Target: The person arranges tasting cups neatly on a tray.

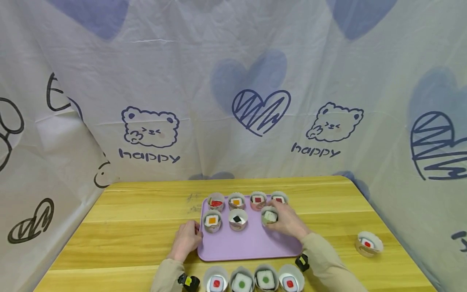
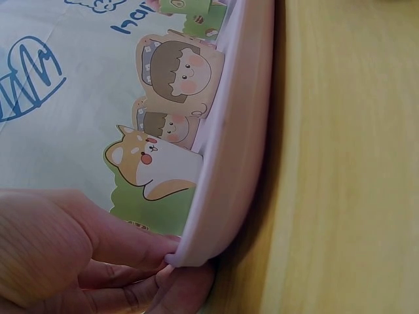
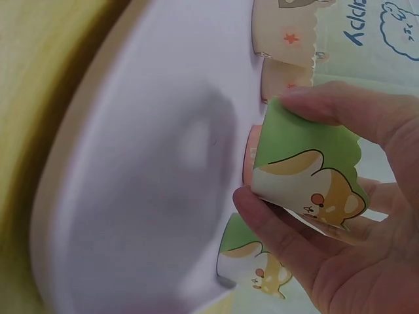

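My left hand [image 1: 187, 239] pinches the left rim of a pale purple tray [image 1: 244, 245]; in the left wrist view thumb and fingers meet at the tray's edge. With my right hand [image 1: 288, 221] I grip a paper cup [image 1: 269, 217] holding a whitish sushi-like piece, over the tray's right half. Its green wall with a cartoon dog [image 3: 314, 173] shows between thumb and fingers in the right wrist view. Left of it on the tray stand a cup with a black-centred piece [image 1: 238, 220] and one with an orange-topped piece [image 1: 212, 221]. Several more cups line the tray's far edge.
Several cups with red- or green-centred pieces, one a green-dotted piece [image 1: 265, 280], stand in a row along the near table edge. A lone cup [image 1: 369, 244] sits at the right of the wooden table [image 1: 138, 219]. A printed cloth [image 1: 204, 81] hangs behind.
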### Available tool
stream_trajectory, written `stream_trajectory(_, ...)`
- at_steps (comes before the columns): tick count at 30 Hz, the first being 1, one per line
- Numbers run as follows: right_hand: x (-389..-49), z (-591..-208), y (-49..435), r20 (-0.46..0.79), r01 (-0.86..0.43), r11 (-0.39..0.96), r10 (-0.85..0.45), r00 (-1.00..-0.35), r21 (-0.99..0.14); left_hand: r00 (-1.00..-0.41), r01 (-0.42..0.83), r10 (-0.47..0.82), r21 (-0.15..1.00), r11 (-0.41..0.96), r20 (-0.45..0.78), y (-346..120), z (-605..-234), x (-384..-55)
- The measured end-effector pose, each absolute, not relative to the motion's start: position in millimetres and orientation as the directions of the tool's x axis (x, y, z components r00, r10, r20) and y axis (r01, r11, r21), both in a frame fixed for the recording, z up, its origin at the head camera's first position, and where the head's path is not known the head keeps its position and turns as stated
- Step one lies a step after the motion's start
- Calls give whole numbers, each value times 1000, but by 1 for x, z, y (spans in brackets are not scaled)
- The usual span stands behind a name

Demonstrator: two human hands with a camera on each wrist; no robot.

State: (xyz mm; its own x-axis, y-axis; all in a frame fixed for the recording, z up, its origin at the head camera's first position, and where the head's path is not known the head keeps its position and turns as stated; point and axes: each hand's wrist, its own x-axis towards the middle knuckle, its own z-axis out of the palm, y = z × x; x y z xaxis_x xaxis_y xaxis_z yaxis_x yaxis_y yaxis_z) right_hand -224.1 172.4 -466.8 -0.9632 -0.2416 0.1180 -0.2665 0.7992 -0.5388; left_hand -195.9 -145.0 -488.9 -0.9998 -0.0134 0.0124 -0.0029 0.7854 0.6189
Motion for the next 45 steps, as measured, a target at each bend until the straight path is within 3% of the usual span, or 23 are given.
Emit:
stream_trajectory(19, -230, -472, 161, 74, -247, 786, -250, -965, -567, -1000, -8, -16, 622, 783, 7, -144, -489, -197)
stream_trajectory(26, -230, -473, 160, 126, -308, 774, -287, -949, -553, -1000, -22, -21, 625, 780, -8, -144, -489, -197)
stream_trajectory(34, -229, -474, 160, 104, -261, 786, -246, -964, -561, -1000, -8, -18, 619, 786, 10, -144, -489, -198)
stream_trajectory(45, -228, -475, 162, 152, -315, 767, -279, -948, -559, -1000, -16, -22, 620, 785, 3, -145, -488, -197)
